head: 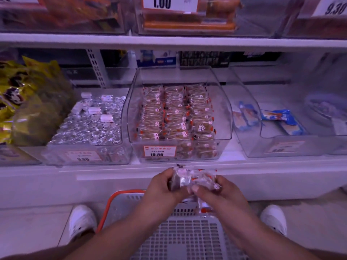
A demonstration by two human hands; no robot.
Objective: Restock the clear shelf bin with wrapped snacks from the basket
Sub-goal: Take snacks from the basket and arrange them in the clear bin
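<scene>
The clear shelf bin stands mid-shelf, marked 10.80, with three rows of brown snacks in clear wrappers. Below its front edge, over the basket, both hands hold a bunch of wrapped snacks between them. My left hand grips the left end of the bunch. My right hand grips the right end, thumb on top. The basket is grey mesh with an orange rim and stands on the floor between my white shoes. A few more wrapped snacks lie in it under my right hand.
A clear bin of silver-wrapped sweets stands left of the target bin, and yellow bags lie further left. Clear bins with blue packets stand on the right. An upper shelf with more bins overhangs.
</scene>
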